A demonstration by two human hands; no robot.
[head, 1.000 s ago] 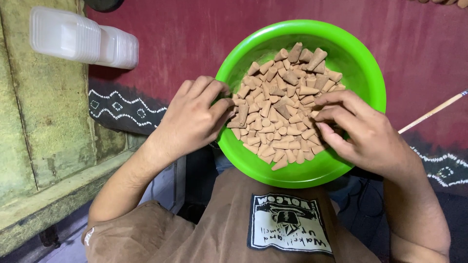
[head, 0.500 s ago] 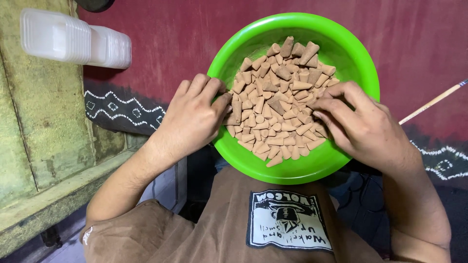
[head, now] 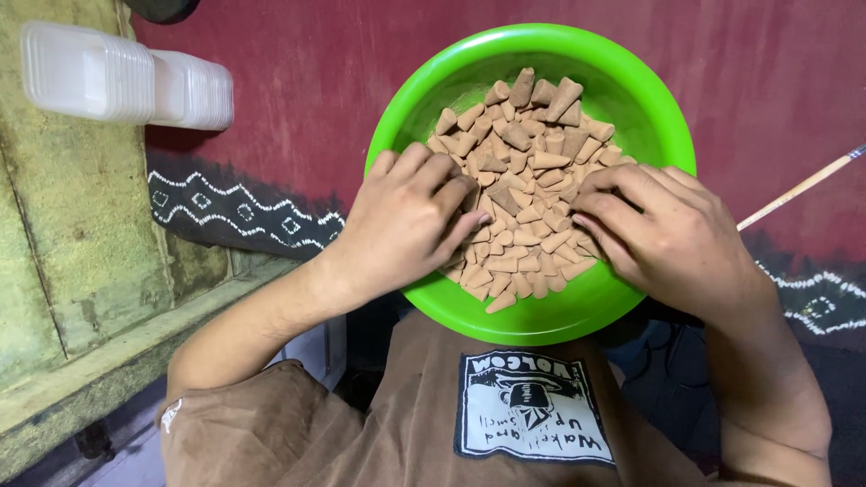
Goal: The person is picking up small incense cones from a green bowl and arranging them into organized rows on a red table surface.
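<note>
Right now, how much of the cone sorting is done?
Done: nothing shows as finished; the clear tubs at top left sit stacked, and no cones show in them. In hand: the left hand and right hand rest on the brown cones in the green bowl. Left: nearly the whole heap.

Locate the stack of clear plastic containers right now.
In the head view, the stack of clear plastic containers lies at upper left on the red cloth, left of the green bowl and beyond the left hand.
</note>
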